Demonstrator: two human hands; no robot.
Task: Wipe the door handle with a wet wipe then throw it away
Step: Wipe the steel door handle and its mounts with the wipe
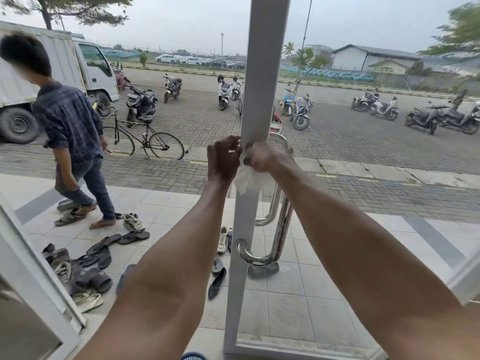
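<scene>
A glass door with a white frame [255,100] stands edge-on in front of me. Its long chrome handle [281,229] runs down the right side of the frame. My right hand [267,157] is wrapped around the top of the handle with a white wet wipe [246,180] pressed under it; the wipe hangs below the palm. My left hand [223,159] rests against the left edge of the frame at the same height, fingers curled on the frame's edge. The handle's top bend is hidden by my right hand.
A person in a checked shirt [70,120] walks on the tiled porch at left, among several scattered shoes and sandals [98,255]. A bicycle [142,139], a white truck [52,81] and parked motorbikes stand outside. A blue basket rim [193,356] shows at the bottom.
</scene>
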